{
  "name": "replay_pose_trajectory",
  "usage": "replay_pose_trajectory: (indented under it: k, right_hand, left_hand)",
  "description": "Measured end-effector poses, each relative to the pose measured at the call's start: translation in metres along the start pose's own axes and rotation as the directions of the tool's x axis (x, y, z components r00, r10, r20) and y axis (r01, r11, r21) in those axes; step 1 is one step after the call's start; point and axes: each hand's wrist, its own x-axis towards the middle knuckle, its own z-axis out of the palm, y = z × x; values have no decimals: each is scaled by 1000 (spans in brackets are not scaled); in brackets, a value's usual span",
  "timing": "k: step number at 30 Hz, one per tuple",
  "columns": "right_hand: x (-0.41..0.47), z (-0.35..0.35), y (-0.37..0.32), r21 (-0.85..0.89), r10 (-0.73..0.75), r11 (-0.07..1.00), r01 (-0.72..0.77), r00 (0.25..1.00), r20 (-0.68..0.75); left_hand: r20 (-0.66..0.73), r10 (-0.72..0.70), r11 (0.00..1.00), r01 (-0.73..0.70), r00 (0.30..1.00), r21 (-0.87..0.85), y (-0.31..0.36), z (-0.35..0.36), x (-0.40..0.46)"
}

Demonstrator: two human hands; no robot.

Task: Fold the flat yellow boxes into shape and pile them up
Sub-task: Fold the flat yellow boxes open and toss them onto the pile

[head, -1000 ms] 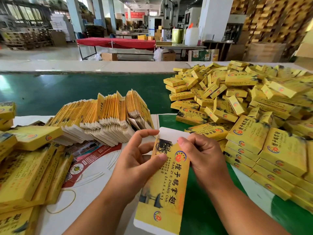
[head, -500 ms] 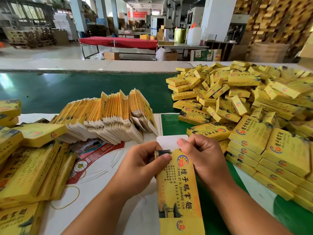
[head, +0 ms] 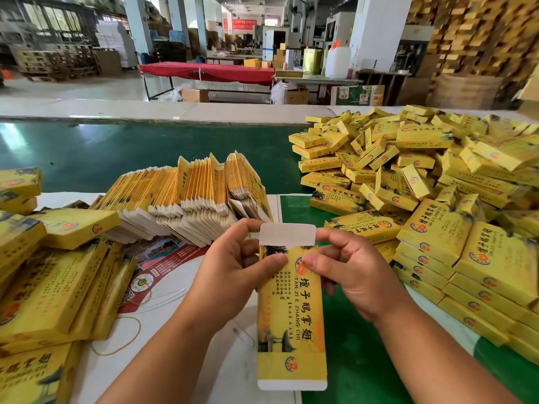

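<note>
Flat yellow printed cardboard box [head: 291, 316] held upright above the green table [head: 145, 158], white flap on top; left hand [head: 230, 275] pinching its upper left edge; right hand [head: 350, 272] pinching upper right; folded yellow boxes heaped [head: 437, 199] right; flat blanks stacked [head: 186, 199] behind.

A green work surface [head: 122, 158] stretches across a factory hall. A red printed leaflet [head: 163, 263] and a rubber band [head: 116, 336] lie on white sheeting. Beyond stand a red-covered table [head: 207, 72], a white plastic jug [head: 337, 62] and stacked wooden pallets [head: 472, 33].
</note>
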Motion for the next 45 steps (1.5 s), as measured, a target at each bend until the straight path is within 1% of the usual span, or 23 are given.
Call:
replay_pose_trajectory:
  k: [5, 8, 11, 14, 17, 21, 25, 29, 31, 33, 34, 35, 37, 38, 41, 45]
  right_hand:
    - [1, 1, 3, -15, -51, 999, 50, 998, -35]
    - [0, 1, 4, -16, -59, 998, 58, 998, -26]
    - [-1, 1, 3, -71, -65, 996, 63, 998, -22]
    - [-1, 1, 3, -139, -71, 988, 70, 997, -7]
    - [0, 0, 4, -182, -59, 982, 59, 998, 8]
    - [-1, 1, 2, -191, -37, 981, 36, 999, -5]
    - [-1, 2, 4, -238, -47, 970, 38, 998, -29]
    - [-1, -1, 4, -294, -21, 956, 21, 1000, 2]
    - [-2, 0, 3, -315, -52, 948, 44, 999, -14]
    - [-3, 5, 4, -365, -137, 926, 98, 987, -82]
    - [-3, 8, 5, -392, -186, 912, 121, 974, -130]
    - [-4, 11, 6, -405, -228, 904, 136, 955, -188]
    - [-5, 17, 7, -409, -291, 899, 156, 911, -293]
    - [-5, 19, 7, -418, -315, 894, 165, 893, -321]
    - [-4, 24, 6, -431, -340, 883, 185, 885, -317]
    - [-3, 26, 5, -399, -312, 899, 179, 902, -299]
  left_hand:
    - [-20, 20, 1000, -20, 1000, 9, 0, 0, 1]
    - [-8, 16, 1000, -15, 1000, 16, -1, 0, 0]
    - [-5, 9, 998, -8, 1000, 67, 0, 1, -2]
    - [-29, -29, 994, 32, 999, 108, 2, 2, -1]
    - [-45, -59, 991, 64, 997, 119, 2, 1, -1]
    - [-18, -97, 983, 98, 995, 154, 2, 0, -1]
    - [-49, -95, 978, 103, 994, 182, 0, 0, -2]
    - [-39, -102, 977, 107, 994, 185, 0, 1, -2]
    - [-61, -107, 977, 116, 992, 181, 1, 4, -4]
    - [-121, -112, 968, 136, 986, 211, 2, 10, -5]
    - [-152, -89, 950, 130, 984, 283, 2, 13, -6]
    - [-165, -46, 913, 109, 985, 394, 1, 16, -8]
    - [-147, 13, 788, 80, 989, 611, 1, 25, -13]
    - [-144, 28, 723, 79, 989, 686, -1, 29, -15]
    - [-170, 80, 603, 89, 982, 793, -7, 32, -17]
    - [-106, 210, 491, -11, 972, 871, -8, 28, -18]
